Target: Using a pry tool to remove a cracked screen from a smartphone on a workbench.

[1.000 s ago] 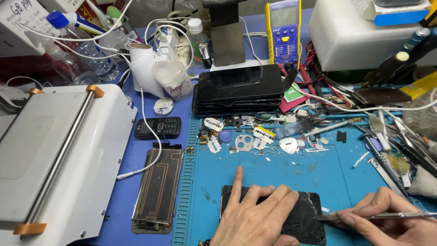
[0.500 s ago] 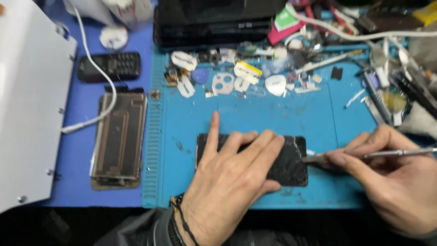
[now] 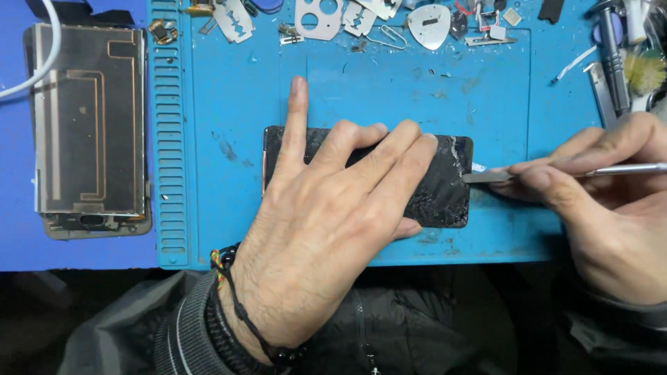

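Two hands, left hand [image 3: 326, 229] and right hand [image 3: 611, 208], one cracked phone [image 3: 445, 191], one metal tool [image 3: 556, 173]

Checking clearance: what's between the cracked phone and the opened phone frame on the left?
Head view: bare blue mat with its ribbed slot strip lies between the cracked phone and the opened phone frame; nothing else.

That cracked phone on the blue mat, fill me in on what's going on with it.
A person's left hand lies flat on the cracked black phone, pinning it to the blue work mat. The right hand holds a thin metal pry tool with its flat tip at the phone's right edge. Another opened phone back lies to the left, off the mat. Razor blades, picks and small metal parts are scattered along the mat's top edge.
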